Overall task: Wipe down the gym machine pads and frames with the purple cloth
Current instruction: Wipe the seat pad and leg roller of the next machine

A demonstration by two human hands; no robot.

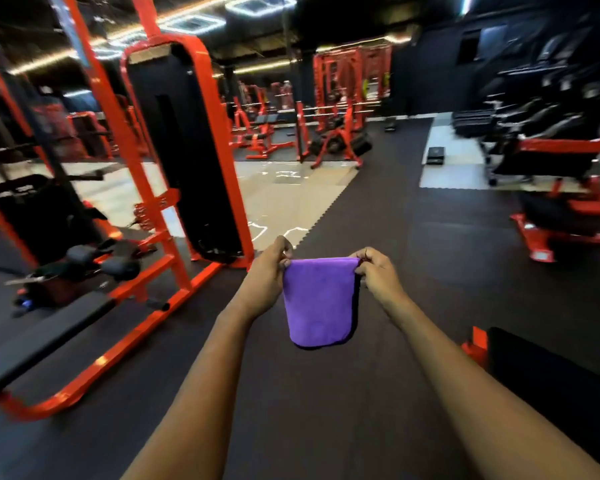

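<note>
Purple cloth [319,301]: head view, the only one we have. Hangs in mid-air ahead of us, over the dark rubber floor [413,271], touching no machine.
Left hand [265,273]: thumb and fingertips pinch the cloth's top left corner; holds nothing else.
Right hand [378,277]: same pinch on the top right corner, fingers curled in tight.
Cloth shape: top edge pulled fairly straight between the hands, rest drapes down. Dark trim along right and bottom edges. We read it as folded double, not certain.
Handling: we judge it light, soft and limp, no stiffness at all. Not fragile, not slippery. Will bunch and trail if held by one corner.
Where to hold: corner pinch suits spreading or folding only. For wiping we'd take it as a pad under a flat palm, or wad it in one hand, loose edges tucked in.
Nearest targets: red frame [142,168] to our left with a tall black panel [184,150] inside it; black roller pads [116,266] low beside it; black pad [551,382] at lower right, near our right forearm.
Gap: cloth well apart from the frame, nearer the lower-right pad.
Task state: our call, no wiping under way.
Blur: frame edges smeared; can't tell dirt.
</note>
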